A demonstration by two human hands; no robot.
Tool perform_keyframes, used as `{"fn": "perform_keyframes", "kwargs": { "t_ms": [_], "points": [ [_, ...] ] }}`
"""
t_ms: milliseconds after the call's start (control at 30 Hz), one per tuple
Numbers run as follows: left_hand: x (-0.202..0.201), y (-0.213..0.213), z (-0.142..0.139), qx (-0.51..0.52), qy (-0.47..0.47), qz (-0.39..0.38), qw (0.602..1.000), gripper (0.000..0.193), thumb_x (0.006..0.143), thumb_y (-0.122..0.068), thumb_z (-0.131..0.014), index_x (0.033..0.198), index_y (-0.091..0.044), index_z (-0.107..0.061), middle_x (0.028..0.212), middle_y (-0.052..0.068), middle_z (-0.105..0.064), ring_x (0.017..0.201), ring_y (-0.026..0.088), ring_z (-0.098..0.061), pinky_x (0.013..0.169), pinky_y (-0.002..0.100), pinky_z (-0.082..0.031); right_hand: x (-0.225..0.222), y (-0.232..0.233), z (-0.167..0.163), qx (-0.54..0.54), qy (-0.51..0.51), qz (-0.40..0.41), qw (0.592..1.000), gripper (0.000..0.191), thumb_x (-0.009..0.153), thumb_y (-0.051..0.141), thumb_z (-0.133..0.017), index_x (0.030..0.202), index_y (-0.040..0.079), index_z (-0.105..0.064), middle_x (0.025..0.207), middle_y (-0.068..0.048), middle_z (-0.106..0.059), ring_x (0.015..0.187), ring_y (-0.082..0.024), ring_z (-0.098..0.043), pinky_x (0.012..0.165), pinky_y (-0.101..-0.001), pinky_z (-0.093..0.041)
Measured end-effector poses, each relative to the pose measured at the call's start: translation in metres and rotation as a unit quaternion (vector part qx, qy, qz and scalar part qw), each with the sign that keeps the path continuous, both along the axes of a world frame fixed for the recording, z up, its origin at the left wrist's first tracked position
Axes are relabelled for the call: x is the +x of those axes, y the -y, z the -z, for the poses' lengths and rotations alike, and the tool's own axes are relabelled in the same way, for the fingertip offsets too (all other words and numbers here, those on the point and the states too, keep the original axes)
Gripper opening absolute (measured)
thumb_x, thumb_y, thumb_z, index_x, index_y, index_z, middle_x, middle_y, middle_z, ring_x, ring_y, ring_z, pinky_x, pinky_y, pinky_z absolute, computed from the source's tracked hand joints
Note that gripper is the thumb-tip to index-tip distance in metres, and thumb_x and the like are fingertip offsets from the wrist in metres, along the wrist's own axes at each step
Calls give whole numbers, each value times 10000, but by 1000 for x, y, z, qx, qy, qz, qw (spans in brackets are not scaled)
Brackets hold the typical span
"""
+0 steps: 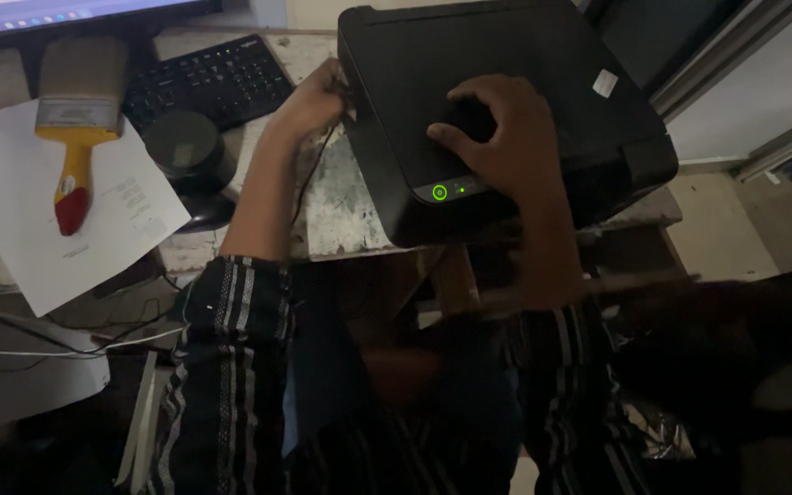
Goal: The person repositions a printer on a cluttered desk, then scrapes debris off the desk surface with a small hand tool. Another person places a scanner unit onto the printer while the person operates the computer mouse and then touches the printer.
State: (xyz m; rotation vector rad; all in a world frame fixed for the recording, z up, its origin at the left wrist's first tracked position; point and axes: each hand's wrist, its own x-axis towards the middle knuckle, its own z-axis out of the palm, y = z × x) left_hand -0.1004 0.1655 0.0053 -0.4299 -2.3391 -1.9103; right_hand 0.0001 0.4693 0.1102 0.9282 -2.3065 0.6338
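Note:
A black printer (pixel 543 55) sits on a worn desk, with a green light glowing on its front panel (pixel 439 192). My right hand (pixel 497 133) rests on top of the printer, fingers spread and pressing near that panel. My left hand (pixel 318 96) reaches to the printer's left rear side, fingers curled against its edge where a thin cable (pixel 309 179) hangs down. Whether the left hand grips the cable or the casing cannot be told.
A black keyboard (pixel 208 78) lies at the back left under a monitor (pixel 57 14). A yellow-handled paintbrush (pixel 75 119) rests on a white paper sheet (pixel 38 220). A dark round object (pixel 185 147) stands beside the keyboard. Cables (pixel 48 339) trail off the desk's left edge.

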Motion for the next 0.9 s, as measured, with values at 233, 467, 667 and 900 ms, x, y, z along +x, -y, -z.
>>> {"fn": "perform_keyframes", "kwargs": {
  "t_ms": [233,467,667,900],
  "points": [
    [8,-2,4,-64,-71,-51,994,293,875,38,-615,1149,-29,-536,927,100,-698,826,172,-644,690,315,-505,-2,-1,1,-11,-8,-24,1000,445,910,430,-898,1163,103,-733,1209,-109,-696,1169,-342,-641,979,-494,-530],
    [7,-1,6,27,33,-36,998,281,891,14,-624,1148,-64,-544,852,82,-693,645,180,-600,534,310,-467,-4,-2,-1,1,-11,-16,1000,449,903,443,-891,1154,102,-742,1221,-102,-713,1182,-335,-651,993,-495,-525],
    [14,-18,20,117,-50,-127,984,343,831,83,-722,1140,-7,-600,982,55,-679,836,124,-650,703,265,-541,0,0,-1,7,-18,-8,1000,484,905,501,-871,1150,102,-748,1241,-108,-710,1215,-340,-630,1019,-515,-495],
    [12,-15,18,154,13,-124,980,369,812,76,-728,1129,-21,-564,899,55,-626,731,134,-610,620,280,-512,1,2,-3,24,0,21,999,513,865,534,-865,1111,97,-754,1209,-103,-719,1184,-330,-633,996,-519,-463]
  ]
}}
